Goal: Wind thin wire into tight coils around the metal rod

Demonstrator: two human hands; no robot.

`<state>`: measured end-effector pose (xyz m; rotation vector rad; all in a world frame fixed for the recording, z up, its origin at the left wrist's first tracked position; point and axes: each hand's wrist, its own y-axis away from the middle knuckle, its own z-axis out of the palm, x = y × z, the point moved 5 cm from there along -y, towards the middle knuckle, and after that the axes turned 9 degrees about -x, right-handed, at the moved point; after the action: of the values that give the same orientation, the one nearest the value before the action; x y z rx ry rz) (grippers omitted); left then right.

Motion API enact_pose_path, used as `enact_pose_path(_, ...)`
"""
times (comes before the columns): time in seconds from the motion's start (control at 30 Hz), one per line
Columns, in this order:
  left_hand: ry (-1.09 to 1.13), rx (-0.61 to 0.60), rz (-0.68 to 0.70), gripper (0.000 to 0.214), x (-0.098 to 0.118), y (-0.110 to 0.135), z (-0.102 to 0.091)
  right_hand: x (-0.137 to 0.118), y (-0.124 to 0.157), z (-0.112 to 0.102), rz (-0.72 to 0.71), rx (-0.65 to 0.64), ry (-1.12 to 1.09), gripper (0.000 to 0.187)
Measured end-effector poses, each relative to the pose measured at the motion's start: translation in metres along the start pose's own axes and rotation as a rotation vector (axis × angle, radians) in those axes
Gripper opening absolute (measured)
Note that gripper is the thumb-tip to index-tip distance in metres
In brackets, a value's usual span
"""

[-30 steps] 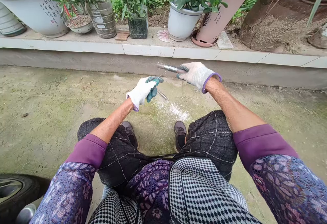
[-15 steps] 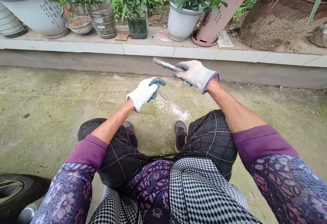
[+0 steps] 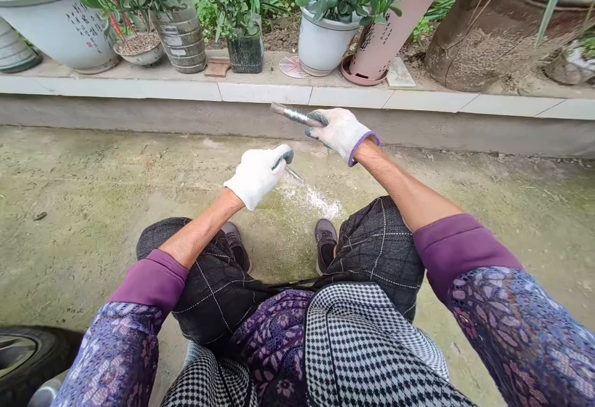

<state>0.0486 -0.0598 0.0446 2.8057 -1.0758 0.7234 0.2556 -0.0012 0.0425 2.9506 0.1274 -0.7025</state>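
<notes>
My right hand point(image 3: 341, 131), in a white knit glove with a dark palm and purple cuff, is closed round one end of a grey rod point(image 3: 279, 109). Shiny thin wire point(image 3: 297, 116) is wound round the rod's middle, and its far end points left. Lower and to the left, my left hand point(image 3: 260, 175) wears a matching glove, its back toward me and its fingers curled shut. The wire's run to this hand hardly shows now. A short metallic rod point(image 3: 294, 175) sticks out beyond the left fingers; whether it is held or lies behind them I cannot tell.
White powder point(image 3: 320, 201) is scattered on the concrete ground point(image 3: 93, 196) in front of my shoes. Across the front runs a low tiled ledge point(image 3: 264, 93) with several potted plants, including a white pot point(image 3: 325, 41). A tyre point(image 3: 37, 357) stands at lower left.
My left hand has turned so its back shows more, and has dropped slightly. My right wrist has shifted left with the rod still held. The view has swung a little.
</notes>
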Motion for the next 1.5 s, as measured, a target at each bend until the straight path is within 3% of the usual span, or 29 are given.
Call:
enact_pose_path(0.13,0.004,-0.025,-0.028,0.027,-0.005,0.0,0.005,-0.003,0.005,-0.007,-0.014,0.036,-0.044,0.036)
enact_pose_path(0.23,0.264,-0.044,-0.054,0.029,-0.014,-0.002,0.015,-0.008,0.022,-0.017,0.025,0.061,-0.183,0.036)
enact_pose_path(0.33,0.545,-0.07,-0.187,0.028,-0.025,-0.002,0.024,-0.016,0.041,-0.023,0.083,0.032,-0.319,0.033)
enact_pose_path(0.47,0.764,-0.25,-0.268,0.034,-0.023,0.0,0.029,-0.028,0.057,-0.027,0.056,-0.039,-0.344,0.029)
enact_pose_path(0.6,0.937,-0.437,-0.129,0.055,-0.001,0.004,0.016,-0.033,0.071,-0.03,0.064,-0.079,-0.282,0.017)
enact_pose_path(0.7,1.081,-0.392,-0.034,0.06,0.011,0.006,0.001,-0.038,0.081,-0.032,0.051,-0.117,-0.268,0.016)
enact_pose_path(0.8,1.151,-0.313,-0.028,0.054,0.016,0.004,-0.004,-0.041,0.085,-0.032,0.009,-0.127,-0.24,0.021)
enact_pose_path(1.1,1.232,-0.128,-0.156,0.023,0.018,-0.011,0.011,-0.04,0.074,-0.026,-0.116,-0.028,-0.162,0.015)
enact_pose_path(1.33,1.172,-0.129,-0.151,0.022,0.015,-0.007,0.01,-0.038,0.075,-0.026,-0.013,-0.066,-0.226,0.011)
enact_pose_path(1.5,1.118,-0.224,-0.161,0.023,0.014,-0.008,0.016,-0.02,0.067,-0.038,0.091,0.045,-0.389,0.012)
